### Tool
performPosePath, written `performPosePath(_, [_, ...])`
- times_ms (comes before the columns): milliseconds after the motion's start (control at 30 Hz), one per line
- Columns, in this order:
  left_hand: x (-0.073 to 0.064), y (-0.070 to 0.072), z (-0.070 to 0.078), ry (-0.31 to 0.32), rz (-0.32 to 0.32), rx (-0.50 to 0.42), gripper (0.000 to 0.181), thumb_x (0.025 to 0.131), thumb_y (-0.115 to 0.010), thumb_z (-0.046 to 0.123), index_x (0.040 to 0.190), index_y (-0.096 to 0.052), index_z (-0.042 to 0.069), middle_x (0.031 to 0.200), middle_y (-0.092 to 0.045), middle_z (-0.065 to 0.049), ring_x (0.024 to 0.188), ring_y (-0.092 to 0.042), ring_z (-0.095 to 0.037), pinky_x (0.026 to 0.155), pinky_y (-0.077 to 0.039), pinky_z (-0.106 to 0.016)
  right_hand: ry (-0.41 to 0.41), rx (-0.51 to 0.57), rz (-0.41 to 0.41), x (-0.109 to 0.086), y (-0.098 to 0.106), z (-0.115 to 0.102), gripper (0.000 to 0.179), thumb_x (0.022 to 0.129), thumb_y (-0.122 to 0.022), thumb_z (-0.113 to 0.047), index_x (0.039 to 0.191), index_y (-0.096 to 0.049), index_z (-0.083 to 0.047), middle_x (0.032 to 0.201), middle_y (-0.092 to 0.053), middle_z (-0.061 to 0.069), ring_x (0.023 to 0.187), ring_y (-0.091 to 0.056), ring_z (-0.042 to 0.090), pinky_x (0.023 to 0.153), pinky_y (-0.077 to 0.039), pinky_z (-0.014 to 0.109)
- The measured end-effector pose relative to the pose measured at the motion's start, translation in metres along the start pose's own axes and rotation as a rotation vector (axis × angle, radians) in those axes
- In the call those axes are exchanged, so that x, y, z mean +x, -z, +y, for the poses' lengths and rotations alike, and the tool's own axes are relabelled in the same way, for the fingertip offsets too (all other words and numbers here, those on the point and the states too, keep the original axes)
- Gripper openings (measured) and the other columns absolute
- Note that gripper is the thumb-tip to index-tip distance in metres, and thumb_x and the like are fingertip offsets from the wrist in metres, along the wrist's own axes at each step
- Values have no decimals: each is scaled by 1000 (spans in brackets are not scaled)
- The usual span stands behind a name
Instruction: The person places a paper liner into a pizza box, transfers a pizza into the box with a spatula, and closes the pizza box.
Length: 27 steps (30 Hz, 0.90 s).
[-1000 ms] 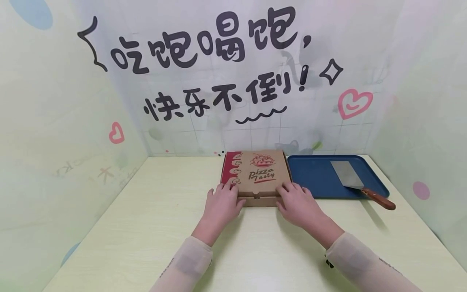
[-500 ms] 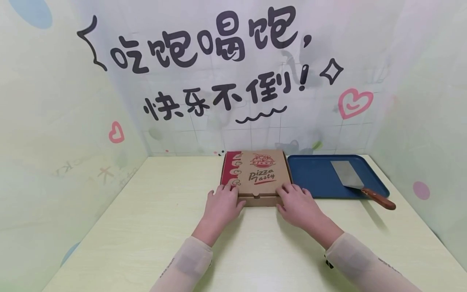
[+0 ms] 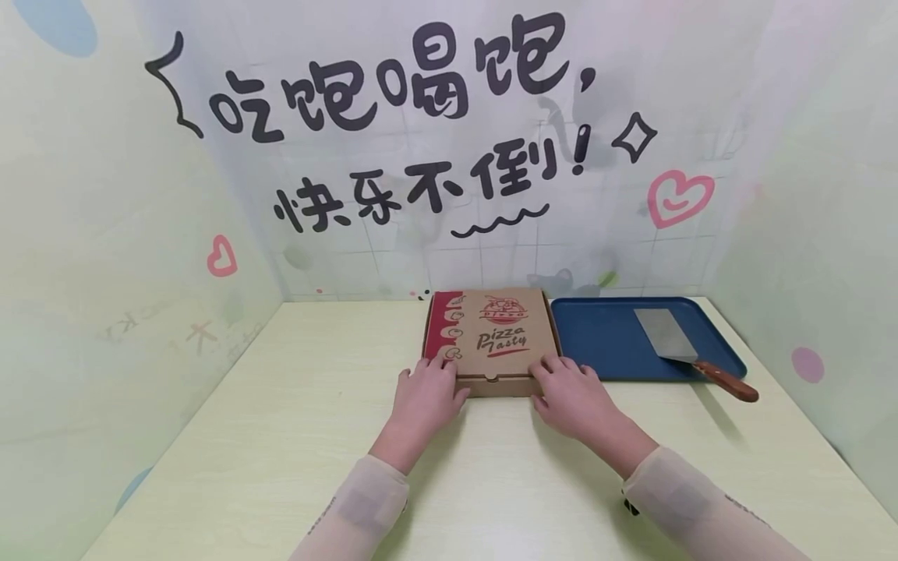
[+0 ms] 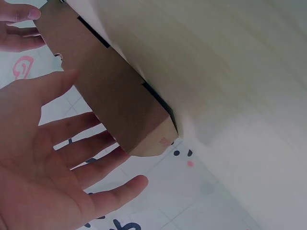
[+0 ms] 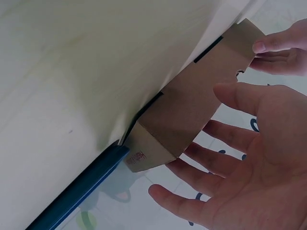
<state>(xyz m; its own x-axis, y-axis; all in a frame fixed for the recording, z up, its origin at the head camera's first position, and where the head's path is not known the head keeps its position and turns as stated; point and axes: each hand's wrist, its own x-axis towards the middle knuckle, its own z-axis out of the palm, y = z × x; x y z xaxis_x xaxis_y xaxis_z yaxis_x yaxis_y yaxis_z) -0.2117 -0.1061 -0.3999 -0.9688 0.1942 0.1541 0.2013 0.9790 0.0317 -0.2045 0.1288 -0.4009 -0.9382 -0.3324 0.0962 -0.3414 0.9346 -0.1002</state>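
A brown cardboard pizza box (image 3: 501,331) with a red printed band lies on the table, its lid down. At its front left corner is my left hand (image 3: 426,393), fingertips on the lid's edge and thumb by the front wall. My right hand (image 3: 575,393) rests the same way at the front right corner. In the left wrist view the box's front wall (image 4: 103,81) shows beside the spread fingers of my left hand (image 4: 62,143). The right wrist view has my right hand (image 5: 240,158) with its fingers extended along the front wall (image 5: 184,103).
Right of the box, touching or nearly so, lies a blue tray (image 3: 596,343). A wooden-handled pizza server (image 3: 666,335) lies on it, handle (image 3: 730,383) jutting over the tray's front rim. Printed walls enclose the pale table (image 3: 316,405) at the back and sides.
The front of the lid has sunk very slightly, and the fingertips of both hands have come down with it. Tray and server have stayed put.
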Motion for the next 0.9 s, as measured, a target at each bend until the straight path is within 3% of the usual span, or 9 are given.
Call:
performPosePath(133, [2,3,3,7,-44,45,50,99,-75,40,138,-70,10,145,-68,-15,129,-67,-36,109,-52,-65,8,7,-43,4,4,-1,49,100,-74,-30,143,-64,-7,144,-64,19,131,-62,42,101,-55,66])
performPosePath(367, [2,10,6,18,-61,78,17,96,-76,18,106,-79,5,109,-81,-16,106,-76,-36,108,-55,-61,-26,88,-103,14,8,-10,37,99,-74,-23,131,-72,-6,126,-70,16,114,-68,37,96,-60,56])
performPosePath(533, [7,16,8,61,-93,53,14,96,-75,15,106,-79,6,106,-81,-16,105,-77,-36,110,-54,-60,-89,78,-101,22,8,-18,29,100,-70,-22,125,-74,-7,119,-70,15,108,-68,36,89,-60,56])
performPosePath(700, [13,17,10,106,-130,2,20,99,-74,20,114,-77,7,114,-80,-16,112,-75,-36,114,-50,-62,-135,76,-109,25,7,-21,35,102,-67,-25,132,-69,-6,134,-67,17,121,-66,42,98,-54,67])
performPosePath(900, [18,12,-2,118,-136,-47,33,102,-71,39,113,-79,8,117,-80,-14,112,-76,-36,117,-45,-66,-117,307,-122,19,1,-9,51,104,-65,-26,150,-59,-5,164,-47,22,151,-45,47,117,-42,71])
